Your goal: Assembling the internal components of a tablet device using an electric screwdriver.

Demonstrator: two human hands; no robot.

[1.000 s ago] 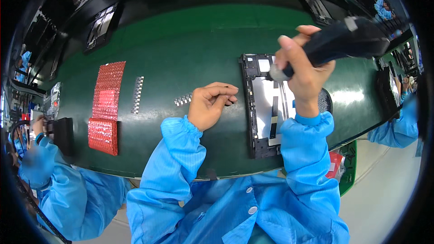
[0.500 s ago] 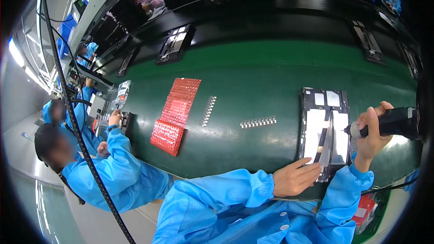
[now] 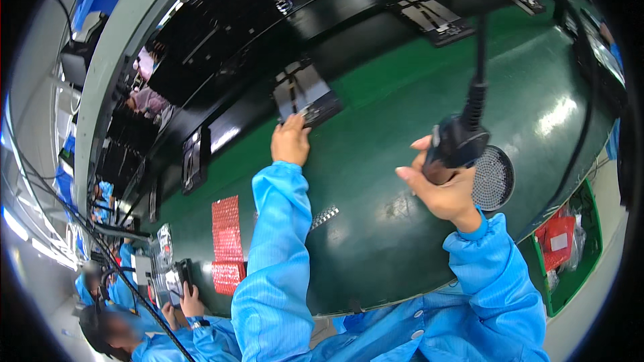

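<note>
My left hand (image 3: 290, 141) reaches far across the green conveyor belt (image 3: 402, 94) and touches the near edge of a dark flat device panel (image 3: 306, 97) lying on the black lane beyond. My right hand (image 3: 444, 188) is raised above the belt, wrapped around a black powered screwdriver (image 3: 457, 142) whose cable (image 3: 480, 60) runs up to a yellow fitting at the top. Both arms wear blue sleeves.
A round perforated black dish (image 3: 493, 177) sits on the belt by my right hand. Red sheets (image 3: 227, 241) and a short strip of small parts (image 3: 325, 217) lie to the left. Further panels (image 3: 429, 17) ride the far lane. A person in blue (image 3: 151, 335) works at lower left; a green bin (image 3: 570, 248) stands at right.
The view has swung. My left hand has left the panel in front of me and stretched out to a panel on the far lane. The right hand lifted the screwdriver.
</note>
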